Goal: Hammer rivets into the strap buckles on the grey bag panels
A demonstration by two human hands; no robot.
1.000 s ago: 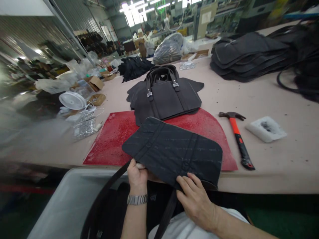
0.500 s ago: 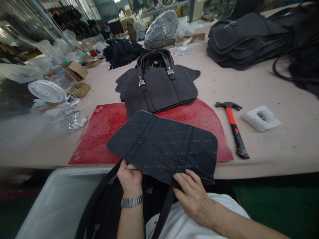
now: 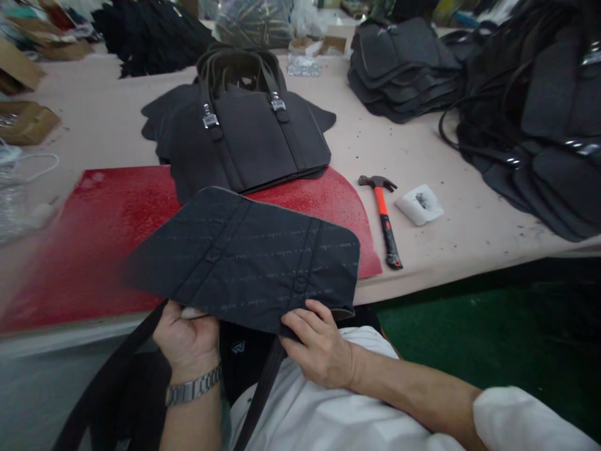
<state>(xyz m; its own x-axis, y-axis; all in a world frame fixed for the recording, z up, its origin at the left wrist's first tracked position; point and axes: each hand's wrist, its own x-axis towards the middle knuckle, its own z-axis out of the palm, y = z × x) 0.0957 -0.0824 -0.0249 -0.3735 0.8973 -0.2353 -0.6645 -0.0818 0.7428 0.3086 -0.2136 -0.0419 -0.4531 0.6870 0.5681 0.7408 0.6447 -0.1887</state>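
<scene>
Both my hands hold a dark bag panel [image 3: 263, 250], its printed lining side up and a strap hanging from its near edge onto my lap. My left hand [image 3: 188, 335], with a metal watch at the wrist, is closed at the panel's near left edge; a pale bit shows by its fingers, too small to name. My right hand [image 3: 317, 344] grips the near edge right of the middle, fingers on top and thumb beneath. The panel's far part lies over a red mat [image 3: 113, 238]. Just beyond it rests a stack of dark bag panels with handles and buckles [image 3: 263, 141].
Right of the mat lie a claw hammer [image 3: 385, 222] and a white block with dark bits [image 3: 419, 205]. Piles of dark bag panels [image 3: 408, 69] and strapped pieces [image 3: 539, 138] stand at the right. A cardboard box [image 3: 28, 122] and a clear bag [image 3: 253, 22] sit farther back.
My view has turned to the right, so the table things appear farther left and more of the right-hand pile shows. Both hands keep the same hold on the panel.
</scene>
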